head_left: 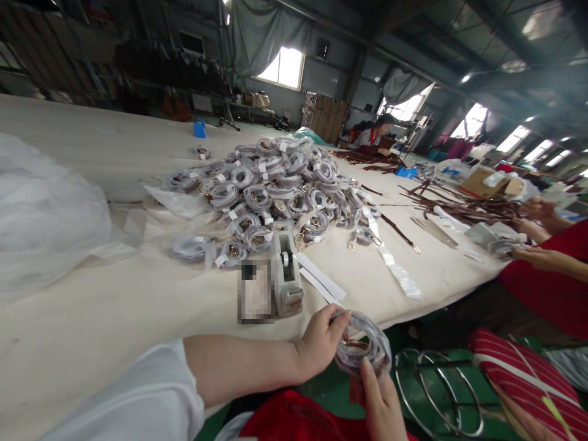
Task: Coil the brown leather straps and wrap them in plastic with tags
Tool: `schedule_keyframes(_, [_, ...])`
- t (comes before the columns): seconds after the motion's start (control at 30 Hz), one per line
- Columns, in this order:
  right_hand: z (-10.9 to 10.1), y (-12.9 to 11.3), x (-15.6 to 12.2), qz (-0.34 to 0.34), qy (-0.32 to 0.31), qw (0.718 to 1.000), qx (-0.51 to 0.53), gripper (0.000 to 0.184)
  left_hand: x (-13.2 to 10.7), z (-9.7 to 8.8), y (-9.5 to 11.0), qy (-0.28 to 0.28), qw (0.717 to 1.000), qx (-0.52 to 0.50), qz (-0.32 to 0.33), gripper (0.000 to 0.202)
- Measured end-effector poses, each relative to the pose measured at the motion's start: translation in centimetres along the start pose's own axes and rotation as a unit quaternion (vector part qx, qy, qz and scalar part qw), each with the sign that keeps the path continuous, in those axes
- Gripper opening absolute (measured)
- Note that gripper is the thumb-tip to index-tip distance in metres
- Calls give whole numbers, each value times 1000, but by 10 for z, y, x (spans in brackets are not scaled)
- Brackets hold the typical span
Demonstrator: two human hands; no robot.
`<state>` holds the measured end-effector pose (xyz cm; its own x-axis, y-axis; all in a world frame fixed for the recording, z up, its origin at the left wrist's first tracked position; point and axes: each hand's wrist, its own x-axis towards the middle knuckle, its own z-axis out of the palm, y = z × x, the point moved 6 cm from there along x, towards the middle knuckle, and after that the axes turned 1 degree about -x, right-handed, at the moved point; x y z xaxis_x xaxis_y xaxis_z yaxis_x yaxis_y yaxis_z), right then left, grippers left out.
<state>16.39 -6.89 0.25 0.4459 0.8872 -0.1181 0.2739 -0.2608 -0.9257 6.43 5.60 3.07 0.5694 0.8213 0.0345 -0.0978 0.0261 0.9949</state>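
Observation:
Between my two hands is a coiled strap (374,334) wrapped in thin clear plastic, with a bit of brown and gold-coloured metal showing in its middle. My left hand (321,340) pinches the coil's left edge between thumb and fingers. From below, my right hand (383,401) grips the lower edge, its thumb on the near face. The coil is held just off the table's front edge. Close beyond my left hand stands a tape dispenser (289,294) with white paper strips (324,278) beside it.
A large pile of wrapped strap coils (275,184) covers the middle of the table (138,343). Plastic sheeting (50,208) lies left. Brown straps (459,205) spread to the right, where a co-worker's hands (546,254) hold a coil. A metal-framed stool (441,392) stands below right.

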Motion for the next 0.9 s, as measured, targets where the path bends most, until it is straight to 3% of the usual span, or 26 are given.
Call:
schedule_keyframes(0.1, [-6, 5, 3, 17, -2, 1000, -1, 56, 0, 3, -7, -8, 1000, 26, -1, 49])
schedule_keyframes(0.2, [-28, -1, 5, 29, -60, 997, -30, 55, 2, 10, -5, -86, 992, 94, 6, 55])
schedule_keyframes(0.33, [-38, -23, -10, 30, -272, 956, -106, 32, -18, 30, 4, -288, 945, 150, 33, 56])
schedule_keyframes(0.4, [-34, -29, -21, 34, -333, 934, -125, 24, -36, 40, 1, -374, 907, 192, 32, 60])
schedule_keyframes(0.43, [-32, -29, -25, 40, -341, 931, -127, 23, -43, 43, -2, -392, 893, 220, 23, 60])
schedule_keyframes(0.53, [-23, -16, -37, 60, -330, 937, -96, 30, -56, 46, -10, -394, 878, 272, -8, 58])
schedule_keyframes(0.73, [-14, 31, -61, 103, -292, 951, 18, 53, -65, 57, -22, -406, 872, 263, -75, 39])
schedule_keyframes(0.9, [-14, 36, -66, 120, -320, 939, 35, 59, -76, 56, -41, -387, 883, 193, -183, 56])
